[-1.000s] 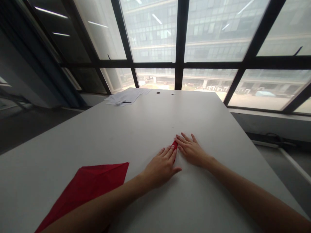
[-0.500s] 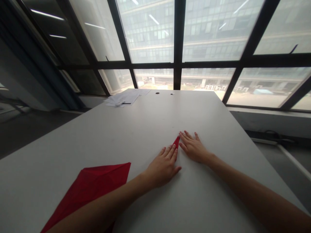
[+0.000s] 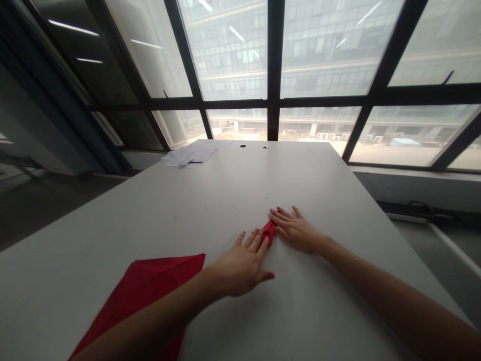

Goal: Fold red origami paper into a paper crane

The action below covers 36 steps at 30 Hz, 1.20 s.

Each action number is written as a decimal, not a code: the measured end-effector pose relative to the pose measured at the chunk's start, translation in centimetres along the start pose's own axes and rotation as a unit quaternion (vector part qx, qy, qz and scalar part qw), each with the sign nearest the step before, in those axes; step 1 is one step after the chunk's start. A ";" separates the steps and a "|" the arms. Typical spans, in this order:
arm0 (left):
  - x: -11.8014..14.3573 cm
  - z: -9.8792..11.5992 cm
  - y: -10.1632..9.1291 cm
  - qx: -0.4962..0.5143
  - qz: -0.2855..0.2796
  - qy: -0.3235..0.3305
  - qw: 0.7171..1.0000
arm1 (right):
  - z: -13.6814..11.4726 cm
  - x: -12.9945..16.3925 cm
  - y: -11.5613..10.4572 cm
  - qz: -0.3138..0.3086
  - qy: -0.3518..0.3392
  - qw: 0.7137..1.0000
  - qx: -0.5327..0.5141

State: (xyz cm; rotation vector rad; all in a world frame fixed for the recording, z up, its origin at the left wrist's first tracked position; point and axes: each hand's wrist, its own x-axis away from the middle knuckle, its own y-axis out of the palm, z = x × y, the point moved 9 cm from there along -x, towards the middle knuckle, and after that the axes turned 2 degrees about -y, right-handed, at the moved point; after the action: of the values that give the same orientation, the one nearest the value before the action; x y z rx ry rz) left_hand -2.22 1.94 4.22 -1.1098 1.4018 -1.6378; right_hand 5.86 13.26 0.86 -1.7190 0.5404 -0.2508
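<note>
A small folded piece of red paper [image 3: 269,232] lies on the white table [image 3: 225,200] between my hands. My left hand [image 3: 243,260] rests its spread fingertips on the paper's near left part, thumb held away to the right. Flat across the far tip of the paper, my right hand [image 3: 295,229] has its fingers stretched out and covers that end. Under my left forearm lies a large sheet of red paper [image 3: 150,286], with creases and raised edges; the forearm hides part of it.
Loose white papers [image 3: 191,153] lie at the table's far left, with a dark thin thing on them. Two small dark spots, one a round hole [image 3: 243,146], show near the far edge. Large windows [image 3: 233,55] with a dark frame rise behind the table.
My left hand has slid back toward me and left, uncovering more of the small folded paper. My right hand has shifted slightly left, over its far tip.
</note>
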 end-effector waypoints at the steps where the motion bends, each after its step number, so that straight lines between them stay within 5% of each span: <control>1: -0.1 -0.6 -0.5 -0.013 0.006 -0.030 0.999 | 0.0 0.0 0.0 0.002 0.006 1.000 0.001; 4: -0.7 -2.3 -2.1 -0.057 0.087 -0.131 0.986 | 0.0 0.0 -0.3 0.017 0.030 0.999 0.006; 7: -1.8 -1.2 -2.1 -0.039 0.180 -0.085 0.979 | -0.1 0.1 -0.8 0.045 0.052 0.997 0.023; 13: -3.4 -0.5 0.8 0.014 0.192 0.001 0.981 | -0.1 0.1 -2.8 0.125 0.056 0.990 0.018; 18: -3.7 -0.9 -0.1 0.028 0.210 0.022 0.977 | 0.0 -0.2 -3.2 0.104 0.056 0.992 -0.037; 24: -3.2 -1.2 -1.1 0.050 0.274 0.015 0.960 | 2.1 -0.3 -2.5 0.084 0.157 0.970 -0.166; 28: -3.0 -1.4 -1.4 0.092 0.287 0.030 0.953 | 3.1 -0.6 -1.6 0.020 0.213 0.908 -0.361; 30: -2.6 -2.6 -2.3 0.161 0.341 0.005 0.926 | 3.6 -0.7 -2.3 0.038 0.240 0.863 -0.442; 33: -2.0 -6.2 -2.9 0.343 0.434 -0.066 0.831 | 3.9 -1.0 -2.9 0.106 0.268 0.776 -0.562; 36: -3.1 -9.1 -1.2 0.535 0.407 -0.106 0.733 | 2.6 -2.1 -1.8 0.133 0.230 0.696 -0.667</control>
State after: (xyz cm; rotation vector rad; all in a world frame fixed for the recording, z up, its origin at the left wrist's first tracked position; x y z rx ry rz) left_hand -9.41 8.50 4.46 0.0576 0.4189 -1.2122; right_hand 5.58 16.74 2.28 -2.9487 1.6104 -0.0323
